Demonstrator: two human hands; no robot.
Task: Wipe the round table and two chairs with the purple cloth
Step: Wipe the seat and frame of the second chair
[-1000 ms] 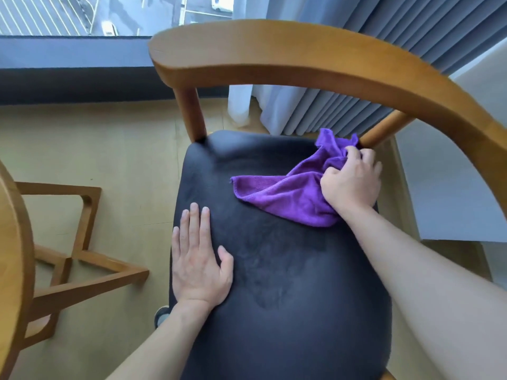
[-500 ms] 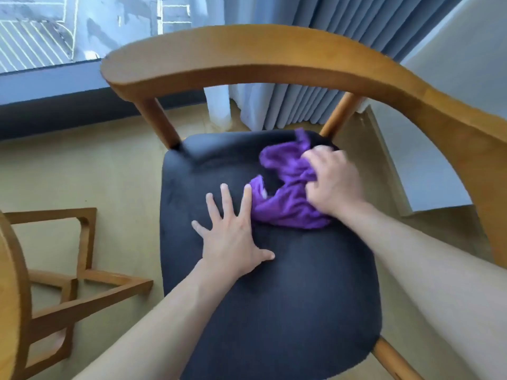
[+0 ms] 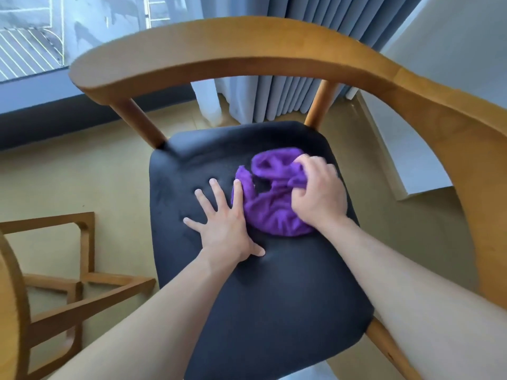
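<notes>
My right hand point(image 3: 315, 196) has dragged the purple cloth point(image 3: 270, 204) in from the seat's point(image 3: 274, 297) far right corner, fingers clamped on it, now bunched mid-seat. Left hand point(image 3: 223, 223) w/ fingers spread flat, slid up beside it. Seat approx. half wiped; frame & table left, I reckon.

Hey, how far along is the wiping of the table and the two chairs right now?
In hand: the right hand presses the bunched purple cloth onto the black chair seat, while the left hand lies flat beside it. Already done: nothing can be confirmed; faint streaks show on the seat. Left, as far as visible: the curved wooden backrest, the round table at the left edge, and a second chair, not clearly in view.
</notes>
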